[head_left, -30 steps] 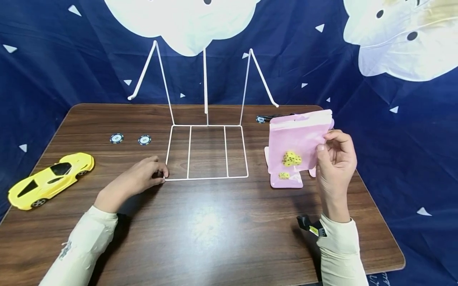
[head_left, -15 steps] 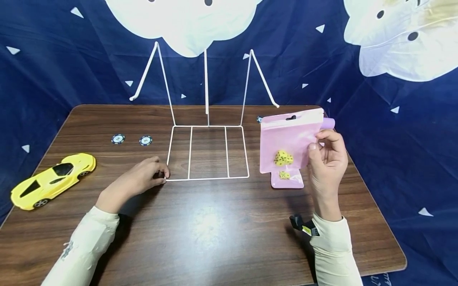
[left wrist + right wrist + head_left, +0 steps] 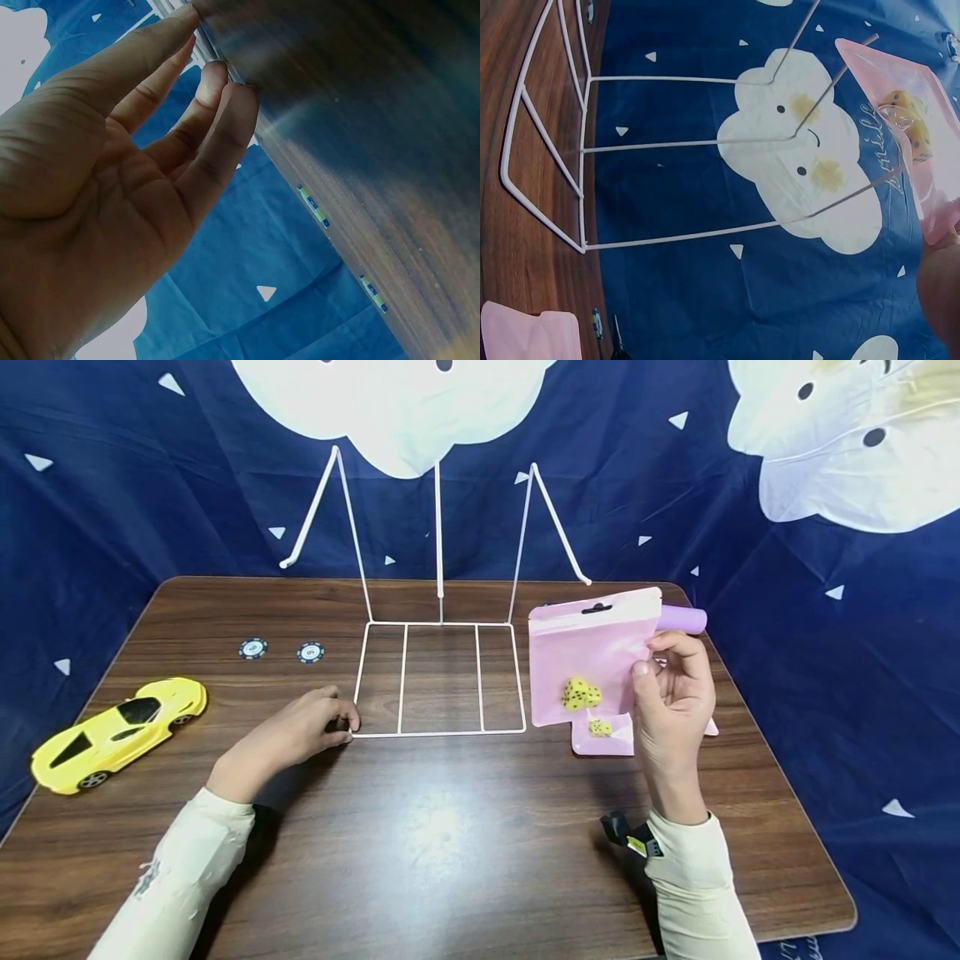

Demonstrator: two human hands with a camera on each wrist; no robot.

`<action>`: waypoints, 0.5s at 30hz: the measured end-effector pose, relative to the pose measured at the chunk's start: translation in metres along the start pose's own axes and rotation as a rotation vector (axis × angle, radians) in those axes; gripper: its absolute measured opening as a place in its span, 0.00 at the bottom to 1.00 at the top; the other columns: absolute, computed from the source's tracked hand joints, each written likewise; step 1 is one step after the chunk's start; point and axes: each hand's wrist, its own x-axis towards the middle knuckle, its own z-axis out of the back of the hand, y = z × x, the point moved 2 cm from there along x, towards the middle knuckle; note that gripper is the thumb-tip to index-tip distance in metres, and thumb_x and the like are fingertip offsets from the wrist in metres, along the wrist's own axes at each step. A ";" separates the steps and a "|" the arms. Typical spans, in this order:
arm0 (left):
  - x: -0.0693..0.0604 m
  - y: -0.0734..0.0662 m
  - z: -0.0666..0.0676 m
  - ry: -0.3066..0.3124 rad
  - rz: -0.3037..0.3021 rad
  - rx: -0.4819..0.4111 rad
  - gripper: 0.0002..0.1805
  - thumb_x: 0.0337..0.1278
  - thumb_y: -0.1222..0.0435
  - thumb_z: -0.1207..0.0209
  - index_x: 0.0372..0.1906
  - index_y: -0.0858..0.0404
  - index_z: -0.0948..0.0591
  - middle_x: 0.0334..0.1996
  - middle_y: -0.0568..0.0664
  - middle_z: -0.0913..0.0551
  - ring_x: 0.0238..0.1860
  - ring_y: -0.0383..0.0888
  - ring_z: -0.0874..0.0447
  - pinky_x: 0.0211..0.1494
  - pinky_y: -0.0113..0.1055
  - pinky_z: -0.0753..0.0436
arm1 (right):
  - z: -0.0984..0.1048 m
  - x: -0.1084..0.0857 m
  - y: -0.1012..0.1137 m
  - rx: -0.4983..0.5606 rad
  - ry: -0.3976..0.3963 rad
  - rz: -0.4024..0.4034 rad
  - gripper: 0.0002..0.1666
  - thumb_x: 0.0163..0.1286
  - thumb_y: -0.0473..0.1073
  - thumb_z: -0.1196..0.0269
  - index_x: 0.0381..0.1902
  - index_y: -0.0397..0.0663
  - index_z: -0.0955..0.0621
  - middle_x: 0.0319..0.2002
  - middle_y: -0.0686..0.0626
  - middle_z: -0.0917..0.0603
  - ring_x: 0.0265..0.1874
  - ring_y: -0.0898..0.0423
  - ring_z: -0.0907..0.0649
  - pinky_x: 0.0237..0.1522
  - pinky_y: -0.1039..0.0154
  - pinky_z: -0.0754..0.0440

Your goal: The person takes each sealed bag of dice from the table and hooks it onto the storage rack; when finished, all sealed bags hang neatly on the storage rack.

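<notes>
My right hand (image 3: pixel 675 714) pinches the right edge of a pink zip bag (image 3: pixel 585 652) and holds it up, front towards me. Yellow dice (image 3: pixel 577 694) show through the bag's lower part; the right wrist view has the bag (image 3: pixel 877 64) near the tips of the rack's hooks. To the left, a white wire display rack (image 3: pixel 438 734) stands on the table, three hooked arms rising at its back. At its front left corner, the thumb and fingers of my left hand (image 3: pixel 292 731) pinch the base wire. In the left wrist view the fingertips meet that wire.
Behind the held bag, a second pink bag (image 3: pixel 592 746) with dice lies on the table (image 3: pixel 480 860), partly covered. A purple cylinder (image 3: pixel 684 619) is at the back right. Two poker chips (image 3: pixel 253 648) and a yellow toy car (image 3: pixel 120 735) are on the left.
My right hand has carried the pink bag left, closer to the rack. More of the purple cylinder shows, while the chip at the back right is now nearly hidden. My left hand keeps its place.
</notes>
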 end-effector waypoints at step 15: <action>0.000 0.001 -0.001 -0.006 -0.007 0.005 0.09 0.60 0.73 0.25 0.36 0.58 0.14 0.34 0.48 0.26 0.34 0.44 0.29 0.41 0.45 0.24 | -0.013 -0.005 -0.004 -0.013 0.010 -0.002 0.15 0.65 0.18 0.43 0.48 0.31 0.20 0.43 0.41 0.22 0.28 0.59 0.23 0.25 0.72 0.24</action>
